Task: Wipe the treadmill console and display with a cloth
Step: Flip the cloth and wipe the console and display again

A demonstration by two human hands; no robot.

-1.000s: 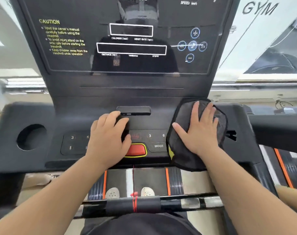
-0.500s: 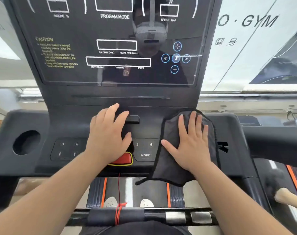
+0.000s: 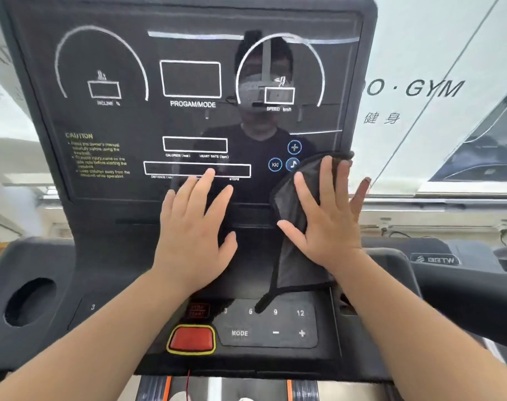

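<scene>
The black treadmill console [image 3: 107, 256] fills the view, with its glossy dark display [image 3: 188, 82] upright above the button panel [image 3: 269, 325]. A dark grey cloth [image 3: 292, 204] lies against the display's lower right corner and hangs down toward the number buttons. My right hand [image 3: 324, 224] presses flat on the cloth, fingers spread. My left hand [image 3: 194, 230] rests flat and bare on the display's lower edge, fingers apart, just left of the cloth.
A red stop button [image 3: 191, 338] with a yellow rim sits below my left wrist. A round cup holder [image 3: 29, 302] is at the console's left end. The right handrail [image 3: 454, 285] runs off to the right. A white gym banner [image 3: 434, 88] stands behind.
Both hands have moved up from the button panel to the bottom of the display. The cloth went up with my right hand. The camera has tilted up, so more of the display shows.
</scene>
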